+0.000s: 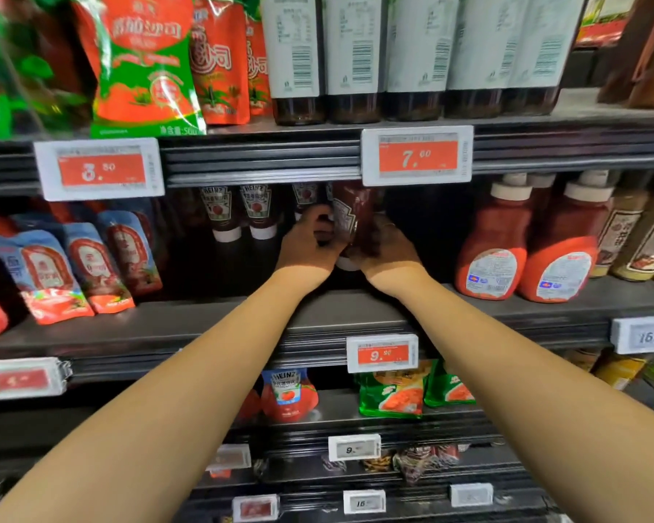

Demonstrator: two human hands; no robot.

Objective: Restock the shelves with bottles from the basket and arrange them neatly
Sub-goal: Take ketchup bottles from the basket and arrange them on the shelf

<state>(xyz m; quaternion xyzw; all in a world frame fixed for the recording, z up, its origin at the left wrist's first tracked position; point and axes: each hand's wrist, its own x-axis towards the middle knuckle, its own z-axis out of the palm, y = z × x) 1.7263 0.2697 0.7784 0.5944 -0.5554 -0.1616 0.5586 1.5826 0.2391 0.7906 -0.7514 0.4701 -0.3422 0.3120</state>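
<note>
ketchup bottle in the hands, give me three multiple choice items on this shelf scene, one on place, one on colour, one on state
1. Where is the ketchup bottle being handled?
A. top shelf
B. middle shelf, under the 7.00 price tag
C. in a basket

2. What colour is the cap on the squeeze bottles at the right of that shelf?
A. white
B. green
C. black

3. How is the bottle held?
A. left hand alone
B. right hand alone
C. both hands

Key: 1 B, it sits just below that tag; 2 A, pale caps top the red bodies; 3 C, fingers of both hands wrap it.
</note>
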